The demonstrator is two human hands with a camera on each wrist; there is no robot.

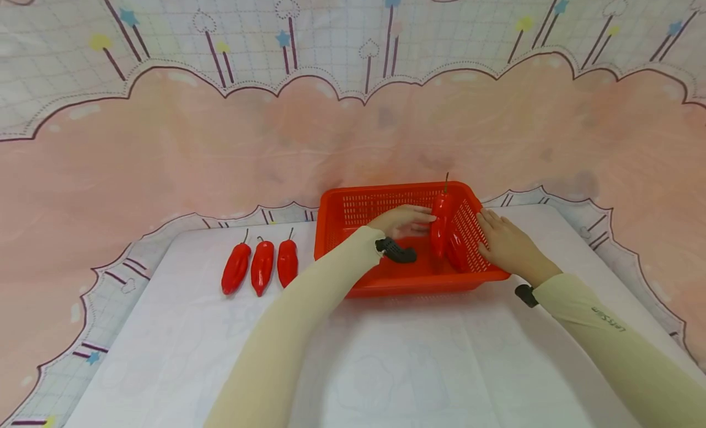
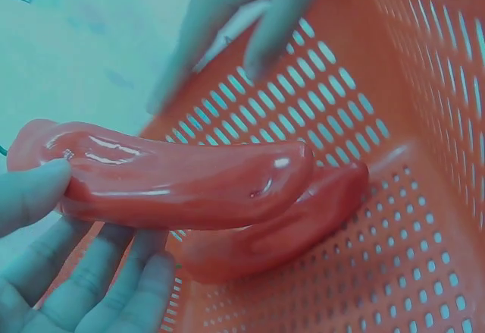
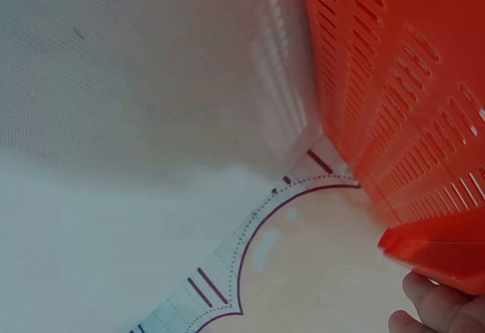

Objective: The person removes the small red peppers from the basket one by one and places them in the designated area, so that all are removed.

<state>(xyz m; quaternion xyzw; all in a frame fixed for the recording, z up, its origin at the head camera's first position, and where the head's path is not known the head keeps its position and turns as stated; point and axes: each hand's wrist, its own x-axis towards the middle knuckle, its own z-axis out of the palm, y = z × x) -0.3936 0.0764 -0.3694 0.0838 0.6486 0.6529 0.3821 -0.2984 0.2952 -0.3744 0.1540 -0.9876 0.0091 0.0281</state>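
Observation:
My left hand (image 1: 405, 221) is inside the red plastic basket (image 1: 408, 286), pinching a red chili pepper (image 1: 439, 222) between thumb and fingers. In the left wrist view that glossy pepper (image 2: 182, 177) lies across the fingers above a second red pepper (image 2: 303, 234), which rests in the basket. This second pepper (image 1: 456, 251) shows near the basket's right wall in the head view. My right hand (image 1: 510, 244) rests on the basket's right rim, fingers over its edge. Only some fingertips (image 3: 436, 303) of it show at the rim in the right wrist view.
Three red peppers (image 1: 261, 265) lie side by side on the white-covered table (image 1: 408, 366), left of the basket, stems pointing away. A patterned pink and white cloth (image 1: 248, 152) hangs behind the table. My left forearm (image 1: 298, 324) crosses over the basket's front left corner.

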